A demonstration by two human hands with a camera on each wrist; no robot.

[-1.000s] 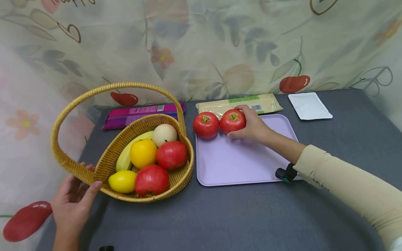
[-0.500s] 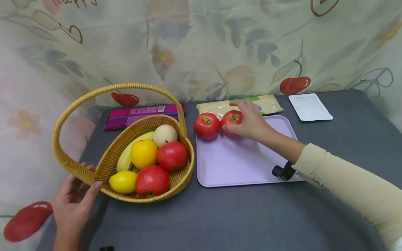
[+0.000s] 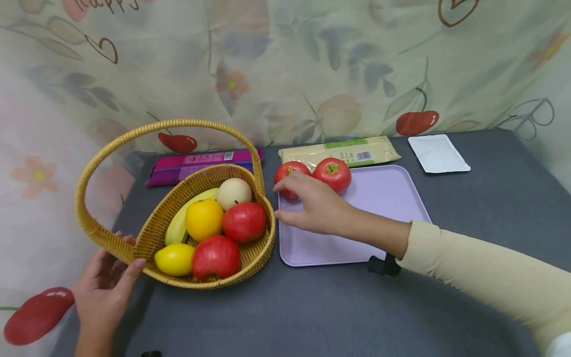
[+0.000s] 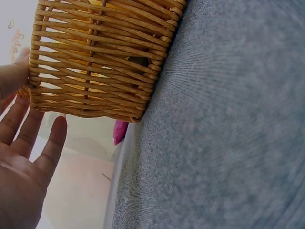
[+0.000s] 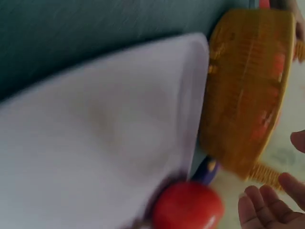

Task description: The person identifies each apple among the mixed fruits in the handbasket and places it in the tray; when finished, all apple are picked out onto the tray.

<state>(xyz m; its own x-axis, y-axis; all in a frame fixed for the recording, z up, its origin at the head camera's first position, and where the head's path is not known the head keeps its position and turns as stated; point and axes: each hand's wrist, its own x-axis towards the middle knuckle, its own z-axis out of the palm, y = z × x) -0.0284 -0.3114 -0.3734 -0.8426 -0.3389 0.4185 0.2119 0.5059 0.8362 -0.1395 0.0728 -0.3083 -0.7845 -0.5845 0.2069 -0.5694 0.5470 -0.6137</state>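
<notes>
At the left end of the wicker basket (image 3: 153, 224), my left hand (image 3: 104, 290) grips the rim by the handle's base, thumb on the near side. The basket holds a lemon (image 3: 174, 259), a banana (image 3: 177, 228), a round yellow fruit (image 3: 203, 219), a pale round fruit (image 3: 234, 193) and two red apples (image 3: 216, 258). My right hand (image 3: 318, 207), fingers spread with nothing between them, is over the lilac tray (image 3: 316, 252), pointing at the basket's right side. Two more red apples (image 3: 337, 174) sit side by side at the tray's far left corner; my right fingers partly cover the left one.
Behind the basket lies a purple packet (image 3: 192, 162). A beige packet (image 3: 345, 150) lies along the tray's far edge, and a flat white packet (image 3: 439, 153) is at the back right. A printed curtain (image 3: 312, 74) hangs behind the grey table (image 3: 334, 307).
My right hand has let go of the right-hand apple on the tray and moved left and nearer, toward the basket. My left hand and the basket have stayed put.
</notes>
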